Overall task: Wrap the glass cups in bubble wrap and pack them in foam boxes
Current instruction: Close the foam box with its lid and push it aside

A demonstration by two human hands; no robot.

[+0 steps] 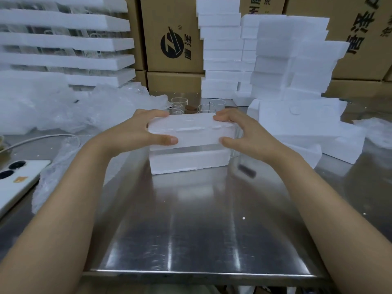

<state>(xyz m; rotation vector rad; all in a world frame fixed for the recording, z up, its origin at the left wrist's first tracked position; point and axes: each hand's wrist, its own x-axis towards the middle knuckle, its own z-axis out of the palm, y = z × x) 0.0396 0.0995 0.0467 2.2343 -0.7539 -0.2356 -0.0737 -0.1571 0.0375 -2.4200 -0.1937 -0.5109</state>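
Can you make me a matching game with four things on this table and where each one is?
Things:
1. foam lid
2. phone
3. glass cups
4. cardboard boxes

Places:
A. at the left edge of the table
B. stacked at the back, behind the foam
C. held in both hands, above the bottom half of the foam box
D. on the table just behind the foam box

Pairs: 1-C, 2-A, 3-D, 4-B

The left hand and right hand each grip one end of the lid.
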